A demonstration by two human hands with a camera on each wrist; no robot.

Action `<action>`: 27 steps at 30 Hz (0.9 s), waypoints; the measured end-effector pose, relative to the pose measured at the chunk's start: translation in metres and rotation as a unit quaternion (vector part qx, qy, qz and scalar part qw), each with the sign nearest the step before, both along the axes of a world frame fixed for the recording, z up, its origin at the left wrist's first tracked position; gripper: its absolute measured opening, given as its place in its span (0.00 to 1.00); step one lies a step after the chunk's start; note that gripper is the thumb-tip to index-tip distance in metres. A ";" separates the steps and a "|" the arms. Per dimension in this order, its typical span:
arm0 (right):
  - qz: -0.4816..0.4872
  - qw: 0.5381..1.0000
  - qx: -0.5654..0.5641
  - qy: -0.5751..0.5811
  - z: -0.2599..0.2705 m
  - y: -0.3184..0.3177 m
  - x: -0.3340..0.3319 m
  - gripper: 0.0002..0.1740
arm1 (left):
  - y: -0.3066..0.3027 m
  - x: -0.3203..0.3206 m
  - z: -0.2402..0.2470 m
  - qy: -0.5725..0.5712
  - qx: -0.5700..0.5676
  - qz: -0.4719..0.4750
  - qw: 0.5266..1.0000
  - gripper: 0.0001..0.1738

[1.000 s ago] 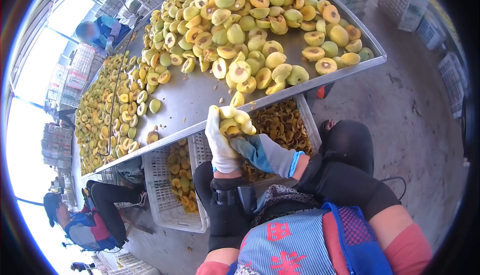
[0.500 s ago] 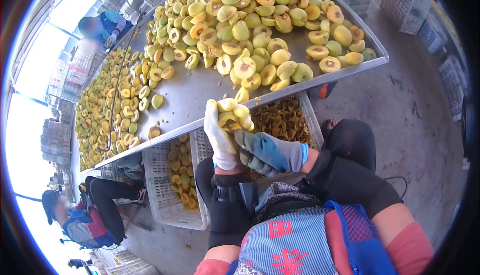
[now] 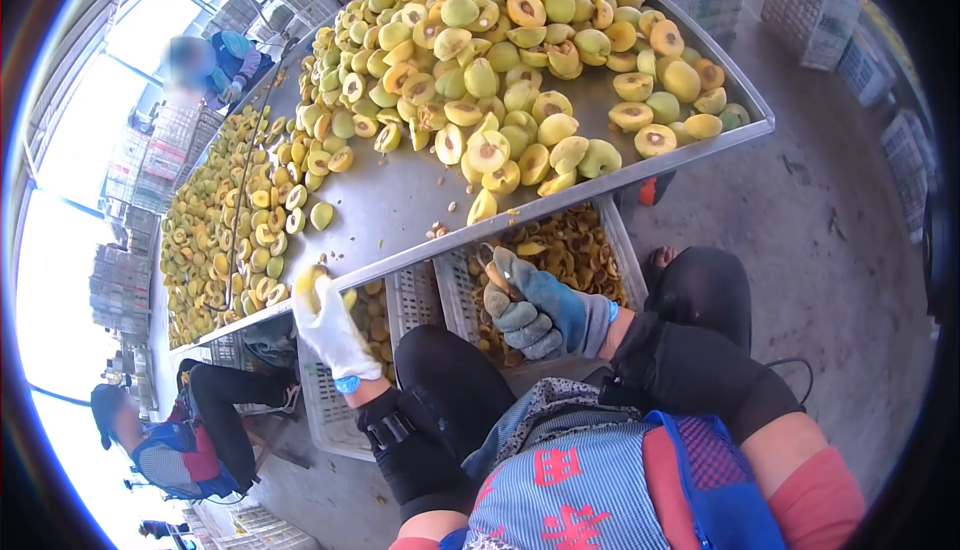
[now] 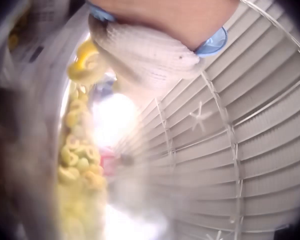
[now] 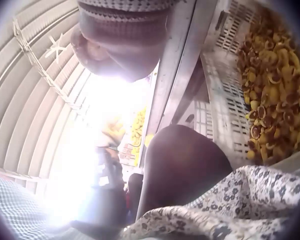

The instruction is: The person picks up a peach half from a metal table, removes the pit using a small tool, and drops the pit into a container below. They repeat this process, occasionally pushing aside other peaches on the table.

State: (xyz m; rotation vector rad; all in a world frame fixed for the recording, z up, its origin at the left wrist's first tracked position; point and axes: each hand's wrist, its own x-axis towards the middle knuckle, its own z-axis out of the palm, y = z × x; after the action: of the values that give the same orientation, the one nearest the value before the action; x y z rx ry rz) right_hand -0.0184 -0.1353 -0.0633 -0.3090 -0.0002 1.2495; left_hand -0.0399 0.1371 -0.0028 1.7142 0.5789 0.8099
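Note:
My left hand [image 3: 335,335], in a white glove with yellow-stained fingers, is over the left crate [image 3: 325,405], its fingers right by the table's front edge. A yellow stone fruit half [image 3: 350,298] shows beside the palm. In the left wrist view, yellow shapes [image 4: 85,62] sit at the fingers, blurred; I cannot tell whether the hand still holds fruit. My right hand [image 3: 545,305], in a grey-blue glove, grips a small tool [image 3: 495,275] with an orange-brown handle and thin metal tip. It is over the right crate [image 3: 628,260], which holds browner fruit pieces [image 5: 275,95].
A metal table [image 3: 390,215] with a raised rim bears a big heap of halved stone fruit [image 3: 470,60]. Loose pits [image 3: 437,232] lie near its edge. My knees [image 3: 700,295] flank the crates. Another person [image 3: 165,440] sits at the left; stacked crates [image 3: 810,10] stand behind.
My left hand has moved left, away from the right hand, from holding several fruit halves to over the left crate. The right hand stays near its place, its tool now showing.

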 end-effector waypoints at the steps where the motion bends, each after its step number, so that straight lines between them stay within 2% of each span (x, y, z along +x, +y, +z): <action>1: -0.007 0.999 -0.023 -0.025 0.003 0.000 -0.001 0.37 | 0.003 -0.008 0.008 0.073 0.050 0.074 0.993 0.21; 3: -0.024 0.994 -0.071 -0.080 0.013 -0.001 0.002 0.37 | 0.015 -0.004 0.005 -0.023 0.136 0.059 0.989 0.19; 4: -0.048 0.990 -0.107 -0.084 0.015 -0.001 0.004 0.37 | 0.008 0.002 0.006 -0.077 0.090 0.016 0.993 0.18; 6: -0.093 0.975 -0.179 -0.093 0.018 -0.001 0.008 0.38 | -0.021 0.027 0.013 -0.027 0.062 -0.087 0.994 0.17; 8: -0.111 0.968 -0.215 -0.073 0.022 -0.002 0.011 0.37 | -0.038 0.077 0.002 0.023 0.103 -0.194 0.975 0.18; 10: -0.127 0.960 -0.243 -0.053 0.031 -0.004 0.012 0.35 | -0.062 0.122 0.003 0.099 0.265 -0.226 0.932 0.24; 12: -0.132 0.954 -0.264 -0.058 0.041 -0.007 0.014 0.33 | -0.063 0.180 -0.032 0.207 0.245 -0.234 0.918 0.33; 14: -0.141 0.947 -0.280 -0.064 0.048 -0.011 0.015 0.31 | -0.053 0.233 -0.080 0.270 0.228 -0.263 0.898 0.36; 15: -0.148 0.945 -0.285 -0.068 0.051 -0.012 0.015 0.31 | -0.071 0.232 -0.065 0.330 0.332 -0.215 0.857 0.37; 17: -0.160 0.939 -0.288 -0.095 0.049 -0.013 0.015 0.31 | -0.072 0.240 -0.075 0.223 0.234 -0.272 0.906 0.37; 20: -0.181 0.926 -0.285 -0.171 0.050 -0.020 0.012 0.28 | -0.081 0.224 -0.069 0.147 0.275 -0.246 0.918 0.40; 22: -0.335 0.853 -0.269 -0.298 0.005 0.009 0.015 0.23 | -0.083 0.212 -0.067 0.126 0.311 -0.245 0.910 0.39; 23: -0.406 0.801 -0.257 -0.356 -0.011 0.018 0.014 0.21 | -0.074 0.208 -0.067 0.144 0.182 -0.308 0.923 0.34; 24: -0.394 0.796 -0.267 -0.373 -0.010 0.015 0.014 0.20 | -0.073 0.198 -0.062 0.107 0.073 -0.323 0.937 0.32; 26: -0.371 0.786 -0.284 -0.405 -0.003 0.009 0.016 0.18 | -0.075 0.166 -0.037 0.029 -0.148 -0.341 0.928 0.28; 27: -0.386 0.773 -0.289 -0.411 -0.003 0.011 0.017 0.19 | -0.076 0.152 -0.029 0.033 -0.172 -0.321 0.931 0.22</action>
State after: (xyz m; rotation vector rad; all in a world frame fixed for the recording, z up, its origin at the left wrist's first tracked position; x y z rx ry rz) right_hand -0.0016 -0.1241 -0.0665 -1.2481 -0.2248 0.1768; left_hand 0.1119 0.0607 -0.0321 1.4699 0.1586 0.1674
